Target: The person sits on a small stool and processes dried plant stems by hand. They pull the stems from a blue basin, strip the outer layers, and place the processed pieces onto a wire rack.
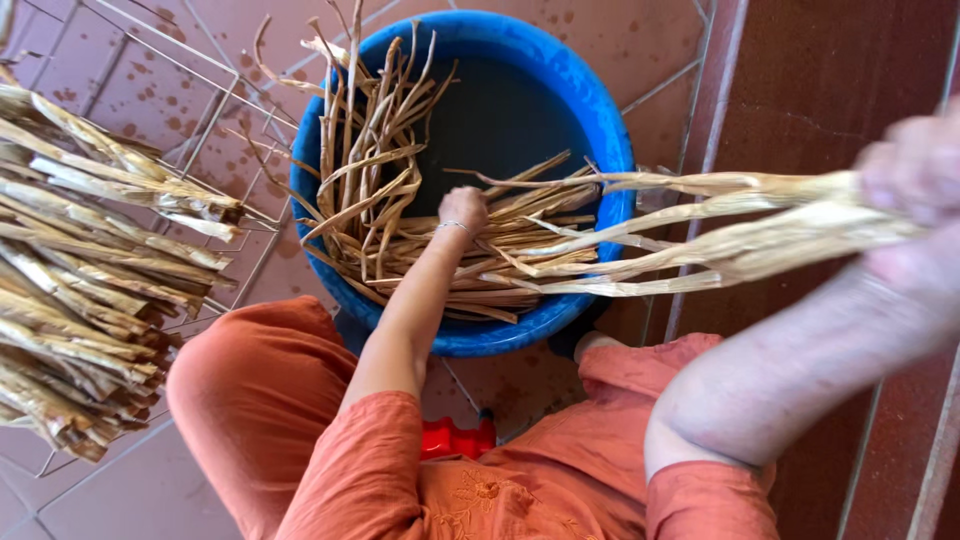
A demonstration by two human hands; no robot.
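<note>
Dried tan leaf strips (700,235), long and curled, clamped in right hand (915,190); left hand (463,210) fisted among strips in blue tub (600,130).

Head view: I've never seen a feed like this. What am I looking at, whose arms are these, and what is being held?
This single picture comes from a camera worn on a person's head, looking down at their own lap and bare hands; there is no machine. The left hand reaches into a blue tub of dark water, its grip closed on soaking dried leaf strips. The right hand, close and blurred, holds a bundle of strips drawn out over the rim. A wire rack on the tiled floor carries more dry strips.
</note>
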